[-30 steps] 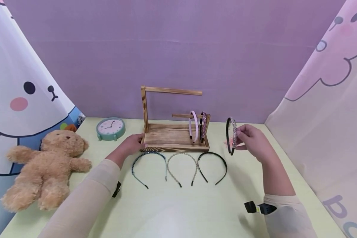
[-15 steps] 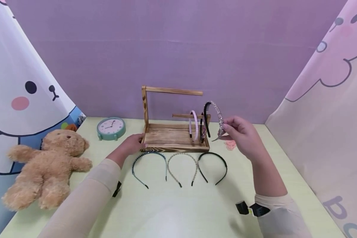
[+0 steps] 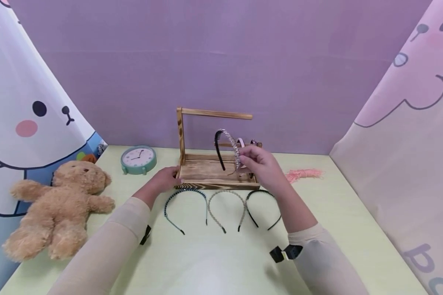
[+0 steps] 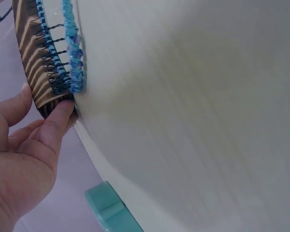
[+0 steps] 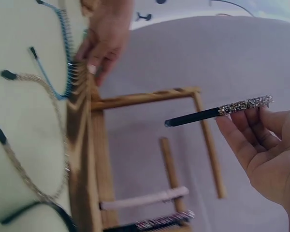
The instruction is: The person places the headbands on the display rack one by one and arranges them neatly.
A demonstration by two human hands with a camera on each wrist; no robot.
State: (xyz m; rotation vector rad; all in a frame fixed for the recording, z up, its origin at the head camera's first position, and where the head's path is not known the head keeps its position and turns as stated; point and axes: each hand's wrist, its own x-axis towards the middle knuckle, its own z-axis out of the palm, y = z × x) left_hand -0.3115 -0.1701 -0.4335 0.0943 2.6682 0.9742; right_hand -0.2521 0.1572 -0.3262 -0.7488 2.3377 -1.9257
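My left hand [image 3: 165,179] grips the left end of the wooden rack [image 3: 203,168], thumb on one side and fingers on the other in the left wrist view. My right hand [image 3: 263,168] pinches one side of a silver glittery headband [image 5: 244,104], holding it upright above the rack's tray, below the upper bar [image 3: 218,113]. From the lower bar [image 5: 168,162] hang a pale pink headband [image 5: 145,199] and a pink-purple glittery headband [image 5: 164,221], partly hidden by my right hand in the head view.
Along the rack's front lie a blue headband [image 3: 166,207], a pale beaded headband [image 3: 227,191] and a black headband [image 3: 248,211]. A teal clock [image 3: 138,159] and a teddy bear [image 3: 59,205] are at left. Pink tassel-like strands [image 3: 304,174] lie at right.
My right hand has carried the silver headband leftward from beside the rack to above its tray, uncovering the pink strands. My left hand has stayed on the rack.
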